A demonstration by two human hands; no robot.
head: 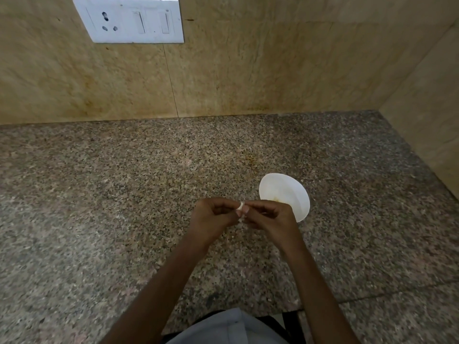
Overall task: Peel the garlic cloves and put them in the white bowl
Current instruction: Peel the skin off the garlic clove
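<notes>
Sitting pinched between both sets of curled fingers is a small pale garlic clove [241, 207], held above the speckled granite counter [124, 194]. Left hand [213, 216] and right hand [269, 217] are meeting just beside the round white bowl [285, 192], which is standing on the counter.

Home kitchen: granite counter [124, 194], tiled wall [248, 70], switch/socket plate [129, 19].

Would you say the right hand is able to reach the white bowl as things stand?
Probably yes: the right hand is right beside the white bowl with nothing between, though it pinches a garlic clove.
</notes>
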